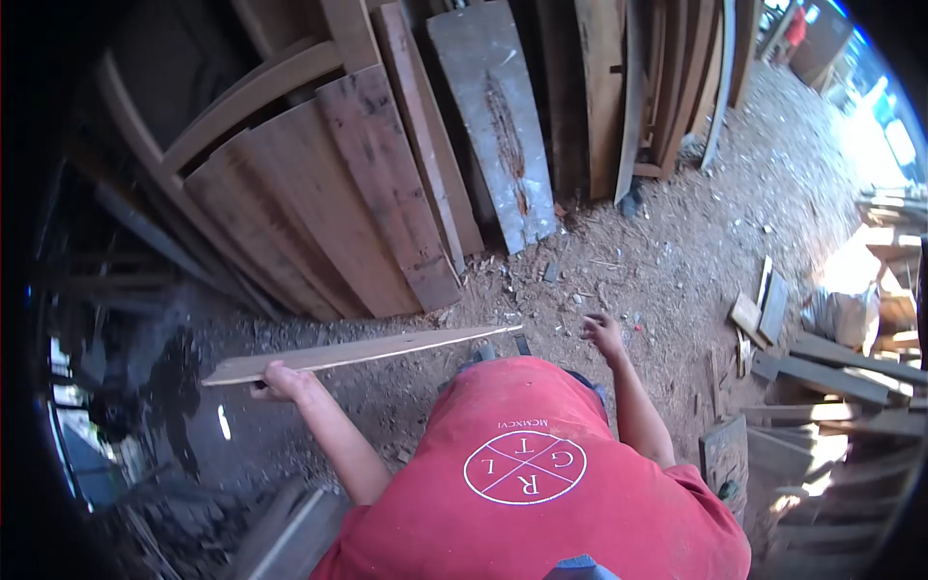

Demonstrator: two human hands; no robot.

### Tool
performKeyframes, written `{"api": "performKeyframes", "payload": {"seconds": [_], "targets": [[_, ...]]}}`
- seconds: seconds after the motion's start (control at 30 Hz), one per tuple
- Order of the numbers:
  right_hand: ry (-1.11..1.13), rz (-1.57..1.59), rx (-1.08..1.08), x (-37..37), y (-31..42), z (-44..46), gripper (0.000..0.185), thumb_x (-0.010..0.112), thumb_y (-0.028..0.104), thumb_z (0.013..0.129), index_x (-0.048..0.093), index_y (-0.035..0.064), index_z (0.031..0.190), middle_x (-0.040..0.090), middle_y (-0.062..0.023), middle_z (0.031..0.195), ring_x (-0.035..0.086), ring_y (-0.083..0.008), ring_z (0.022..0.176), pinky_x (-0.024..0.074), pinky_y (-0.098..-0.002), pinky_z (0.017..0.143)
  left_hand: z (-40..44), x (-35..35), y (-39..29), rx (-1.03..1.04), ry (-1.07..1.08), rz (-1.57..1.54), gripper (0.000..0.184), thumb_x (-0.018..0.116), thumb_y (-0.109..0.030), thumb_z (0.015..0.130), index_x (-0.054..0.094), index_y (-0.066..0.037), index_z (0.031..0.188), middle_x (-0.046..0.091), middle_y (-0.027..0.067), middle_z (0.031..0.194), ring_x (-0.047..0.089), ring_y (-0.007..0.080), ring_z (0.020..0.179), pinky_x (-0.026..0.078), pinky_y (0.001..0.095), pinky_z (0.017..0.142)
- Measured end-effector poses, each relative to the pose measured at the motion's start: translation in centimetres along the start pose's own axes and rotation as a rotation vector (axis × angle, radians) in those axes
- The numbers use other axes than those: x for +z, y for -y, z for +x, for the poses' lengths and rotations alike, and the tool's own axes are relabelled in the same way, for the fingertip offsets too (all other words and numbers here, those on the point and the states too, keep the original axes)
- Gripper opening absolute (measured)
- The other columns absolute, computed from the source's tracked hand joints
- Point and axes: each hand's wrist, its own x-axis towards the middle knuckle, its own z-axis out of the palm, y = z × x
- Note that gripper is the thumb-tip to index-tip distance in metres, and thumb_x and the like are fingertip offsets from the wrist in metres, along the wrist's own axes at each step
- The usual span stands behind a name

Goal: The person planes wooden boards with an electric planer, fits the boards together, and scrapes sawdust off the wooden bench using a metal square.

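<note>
**Plank in the left hand, its far end just short of the right**

The left hand [282, 381] is closed around a wooden plank [387, 351], gripping it close to one end. The right hand [603, 333] holds nothing that I can see; its fingers are loosely curled, apart from the wood.

The plank sits in front of the body, its long axis running from side to side, from the left hand across towards the right and slanting slightly forward. Its free end looks narrow from here and stops in the gap between the hands, so the left hand is on the wood while the right is nearest to that free tip.

Behind the hands is the person's red shirt [512, 406]. Beyond the plank, tall boards [329, 184] lean in a row, among them a pale, damaged board [498, 116]. Chips litter the dirt floor [667, 256]. Off to the right lie loose timber [831, 377] and a whitish sack [843, 317].
</note>
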Motion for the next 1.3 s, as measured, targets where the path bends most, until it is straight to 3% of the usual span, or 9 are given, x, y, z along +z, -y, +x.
{"api": "performKeyframes", "payload": {"seconds": [0.23,0.53,0.63,0.8,0.9,1.1,1.17,1.27,1.3], "targets": [[0.359,-0.448,-0.289,13.5,13.8,-1.4,0.042,0.072,0.029,0.098,0.068,0.0034,0.131,0.077,-0.0144,0.111,0.075,-0.0243,0.096,0.0587,-0.0375,0.088,-4.1,6.8,5.5,-0.275,0.240,0.108,0.111,0.049,0.003,0.083,-0.029,-0.010,0.160,0.011,0.0278,0.168,0.039,0.0379,0.147,0.035,0.0563,0.123],[0.247,-0.555,-0.229,9.5,14.0,-1.2,0.040,0.071,0.031,0.097,0.070,0.0055,0.128,0.077,-0.0138,0.106,0.075,-0.0256,0.095,0.0578,-0.0391,0.089,-11.5,10.2,15.4,-0.467,0.232,0.270,0.097,0.044,0.001,0.093,-0.024,-0.008,0.162,0.012,0.0272,0.169,0.032,0.0337,0.153,0.029,0.0503,0.127],[0.208,-0.373,-0.156,6.3,12.3,-1.6,0.039,0.070,0.029,0.098,0.070,0.0032,0.127,0.078,-0.0144,0.104,0.076,-0.0229,0.091,0.0576,-0.0377,0.088,-12.0,11.0,18.4,-0.419,0.213,0.283,0.115,0.053,0.006,0.076,-0.022,-0.005,0.162,0.013,0.0293,0.169,0.030,0.0334,0.154,0.026,0.0447,0.128],[0.110,-0.286,-0.099,2.2,10.0,-1.9,0.036,0.069,0.026,0.100,0.070,0.0040,0.129,0.078,-0.0127,0.103,0.076,-0.0196,0.092,0.0578,-0.0364,0.087,-13.4,9.7,18.7,-0.836,0.662,0.046,0.088,0.060,-0.007,0.079,0.023,0.001,0.158,0.032,0.0213,0.156,0.041,0.0343,0.142,0.030,0.0665,0.121],[0.045,-0.402,-0.192,1.4,10.0,-1.7,0.052,0.076,0.028,0.094,0.062,0.0060,0.139,0.073,-0.0178,0.121,0.075,-0.0251,0.102,0.0587,-0.0396,0.092,-19.8,9.6,14.9,-0.807,0.613,0.162,0.065,0.059,-0.012,0.085,0.040,0.000,0.146,0.037,0.0162,0.151,0.041,0.0359,0.140,0.029,0.0759,0.115],[0.266,-0.713,-0.779,5.3,19.5,0.7,0.093,0.086,0.033,0.078,0.040,0.0133,0.157,0.054,-0.0198,0.142,0.048,-0.0390,0.137,0.0412,-0.0489,0.116,-29.6,8.9,15.2,-1.086,1.025,0.240,0.064,0.066,-0.028,0.093,0.040,-0.005,0.146,0.031,0.0148,0.156,0.035,0.0348,0.145,0.031,0.0726,0.116],[0.280,-0.725,-0.870,6.5,21.5,1.7,0.094,0.084,0.037,0.081,0.035,0.0149,0.159,0.053,-0.0188,0.142,0.050,-0.0406,0.136,0.0395,-0.0531,0.115,-30.4,9.0,11.5,-1.378,1.507,0.341,0.059,0.066,-0.034,0.097,0.046,-0.004,0.144,0.037,0.0173,0.156,0.038,0.0358,0.146,0.036,0.0693,0.115],[0.293,-0.873,-0.852,6.7,21.2,4.4,0.084,0.074,0.045,0.089,0.037,0.0111,0.156,0.054,-0.0193,0.140,0.051,-0.0391,0.134,0.0377,-0.0512,0.113,-30.8,9.2,3.6,-1.255,1.704,0.475,0.047,0.066,-0.032,0.100,0.057,-0.003,0.136,0.053,0.0193,0.148,0.049,0.0355,0.140,0.044,0.0607,0.112],[0.209,-0.850,-0.842,6.9,19.3,5.5,0.079,0.070,0.048,0.093,0.040,0.0035,0.151,0.054,-0.0205,0.139,0.051,-0.0396,0.133,0.0381,-0.0509,0.113,-29.6,9.7,2.3,-0.956,1.934,0.538,0.046,0.066,-0.032,0.101,0.058,-0.003,0.136,0.056,0.0207,0.144,0.053,0.0354,0.137,0.044,0.0567,0.113]]}}
